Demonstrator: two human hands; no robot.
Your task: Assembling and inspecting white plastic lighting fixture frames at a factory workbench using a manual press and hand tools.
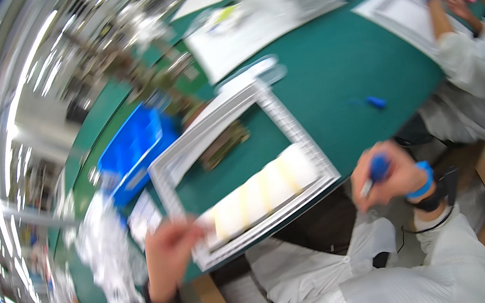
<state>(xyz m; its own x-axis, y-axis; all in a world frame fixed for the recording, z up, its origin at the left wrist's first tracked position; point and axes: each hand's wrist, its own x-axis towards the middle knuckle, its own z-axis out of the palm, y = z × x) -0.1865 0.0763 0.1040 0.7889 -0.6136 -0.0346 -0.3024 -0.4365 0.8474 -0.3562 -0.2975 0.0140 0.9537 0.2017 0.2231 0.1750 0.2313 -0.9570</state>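
The right hand's fingers (387,173) curl closed around a blue-handled tool (379,166), well apart from the frame. The left hand (172,250) has its fingertips nearly together at the near end of a white roll (262,193) with yellowish bands; blur hides whether they pinch it. Just beyond those fingertips, the roll lies along the near side of a white frame (288,118). Work looks partway: roll placed, its fastening unclear, the tool apart from the frame. Farther beyond the left fingers sits a blue bin (133,147).
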